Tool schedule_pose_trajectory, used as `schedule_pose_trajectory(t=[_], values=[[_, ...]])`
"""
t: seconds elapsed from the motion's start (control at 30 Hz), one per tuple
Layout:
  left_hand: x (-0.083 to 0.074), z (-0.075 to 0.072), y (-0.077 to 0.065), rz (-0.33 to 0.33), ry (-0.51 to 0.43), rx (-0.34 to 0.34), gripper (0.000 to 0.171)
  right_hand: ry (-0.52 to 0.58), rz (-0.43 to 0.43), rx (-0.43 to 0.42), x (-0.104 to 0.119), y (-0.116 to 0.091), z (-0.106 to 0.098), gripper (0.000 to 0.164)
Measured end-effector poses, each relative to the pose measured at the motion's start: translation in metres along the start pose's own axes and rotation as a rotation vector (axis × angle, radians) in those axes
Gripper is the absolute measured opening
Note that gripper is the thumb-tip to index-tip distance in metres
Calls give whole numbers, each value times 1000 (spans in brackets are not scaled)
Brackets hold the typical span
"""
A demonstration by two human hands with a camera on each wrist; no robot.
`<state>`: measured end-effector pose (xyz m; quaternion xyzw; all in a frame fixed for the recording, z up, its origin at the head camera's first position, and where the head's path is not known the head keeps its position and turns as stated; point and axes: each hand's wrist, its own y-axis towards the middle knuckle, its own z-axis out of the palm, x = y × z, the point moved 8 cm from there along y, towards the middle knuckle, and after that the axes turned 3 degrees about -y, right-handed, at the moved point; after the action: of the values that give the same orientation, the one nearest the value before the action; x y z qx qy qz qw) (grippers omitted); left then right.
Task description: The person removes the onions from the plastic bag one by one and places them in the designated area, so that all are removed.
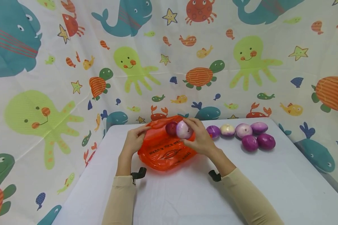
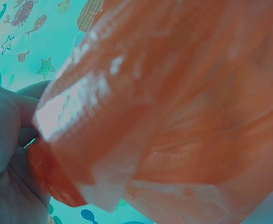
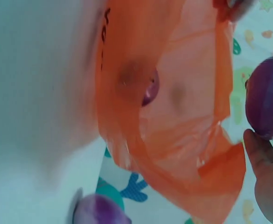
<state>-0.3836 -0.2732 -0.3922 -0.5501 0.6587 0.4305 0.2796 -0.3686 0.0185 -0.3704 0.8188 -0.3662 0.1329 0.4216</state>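
An orange-red plastic bag (image 1: 160,153) with dark printing is held up by its rim, its mouth spread. My left hand (image 1: 134,140) pinches the rim at the left; the left wrist view shows crinkled plastic (image 2: 127,116) between thumb and fingers. My right hand (image 1: 198,137) grips a pale purple onion (image 1: 183,130) in front of the bag's mouth; in the right wrist view that onion (image 3: 267,100) is apart from the plastic. A dark purple onion (image 1: 171,128) shows within the bag, partly covered by film in the right wrist view.
Several onions sit at the right rear of the white table (image 1: 180,200): a purple one (image 1: 213,131) beside my right hand, a whitish one (image 1: 227,130), and a group with a dark purple onion (image 1: 266,142). A sea-animal curtain (image 1: 169,62) hangs behind the table.
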Motion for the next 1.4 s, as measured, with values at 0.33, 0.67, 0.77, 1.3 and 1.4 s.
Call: schedule_pose_trajectory(t=[0.33, 0.67, 0.77, 1.3, 1.4], values=[[1, 1, 0, 0, -25, 5, 35, -13, -22, -61, -11, -4, -24, 79], [2, 1, 1, 2, -24, 4, 34, -50, -2, -90, -22, -8, -40, 80], [2, 1, 1, 11, -15, 3, 33, -49, -7, -104, -26, -9, -45, 80], [0, 0, -1, 6, -16, -4, 34, -107, 47, -94, -42, -20, -64, 84], [-1, 0, -1, 2, -21, -2, 34, -123, 74, -82, -49, -22, -68, 84]])
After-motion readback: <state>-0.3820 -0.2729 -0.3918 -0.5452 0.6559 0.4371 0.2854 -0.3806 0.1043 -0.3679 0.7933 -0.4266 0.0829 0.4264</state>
